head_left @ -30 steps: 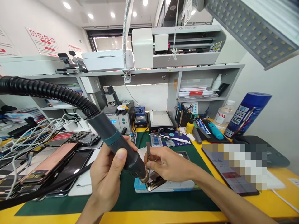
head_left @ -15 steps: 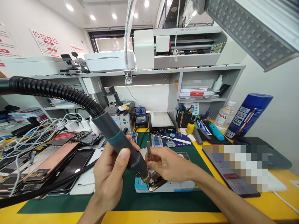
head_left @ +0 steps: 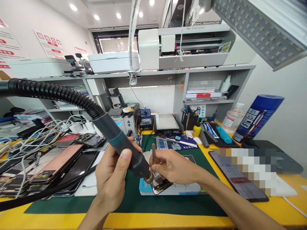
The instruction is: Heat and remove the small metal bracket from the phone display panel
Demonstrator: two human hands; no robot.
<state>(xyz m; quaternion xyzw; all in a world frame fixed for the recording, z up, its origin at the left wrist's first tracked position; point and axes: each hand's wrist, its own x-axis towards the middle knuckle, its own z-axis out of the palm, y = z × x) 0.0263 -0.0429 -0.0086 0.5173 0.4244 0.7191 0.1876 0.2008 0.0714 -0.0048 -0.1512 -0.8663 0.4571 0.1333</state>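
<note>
My left hand [head_left: 114, 175] is wrapped round the dark grey handle of a hot air gun [head_left: 122, 145], its metal nozzle pointing down at a small phone part. In my right hand [head_left: 171, 166] metal tweezers [head_left: 153, 153] stand nearly upright, pinched between thumb and fingers; their tips are hidden. Below the nozzle and the right hand lies the phone part [head_left: 159, 187], dark-edged with exposed inner pieces, tilted over a light blue and white holder [head_left: 179, 189]. The holder rests on a green mat [head_left: 134, 206].
Phones and screens [head_left: 57, 163] with tangled white cables lie at the left. A phone [head_left: 240, 179], a blue can [head_left: 259, 118] and a clear bottle [head_left: 232, 118] are on the right. A heating plate [head_left: 168, 125] stands behind. The gun's black hose [head_left: 55, 95] arches from the left.
The nozzle has shifted slightly left and up over the phone part. My right hand stays almost in place with the tweezers. The whole view has shifted a little.
</note>
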